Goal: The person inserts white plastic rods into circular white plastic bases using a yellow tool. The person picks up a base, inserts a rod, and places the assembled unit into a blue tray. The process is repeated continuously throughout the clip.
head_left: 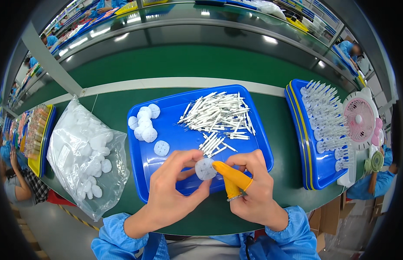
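Over the near edge of a blue tray (156, 162), my left hand (169, 184) holds a whitish round plastic disc (205, 169) between thumb and fingers. My right hand (253, 186) wears yellow finger covers; one covered fingertip presses on the disc's right edge, and its other fingers are curled. Whether a thin stick is also in that hand is hidden. In the tray, a heap of white thin sticks (216, 110) lies at the back right, with a smaller bunch (214, 144) nearer me. Several similar discs (144, 123) are piled at the left; a single disc (161, 148) lies apart.
A clear plastic bag (86, 151) of discs lies at the left. Stacked trays (309, 151) at the right hold discs with sticks standing upright. Beside them is a pink and white fan (359, 119). A white ledge (179, 82) runs behind. Other people work farther off.
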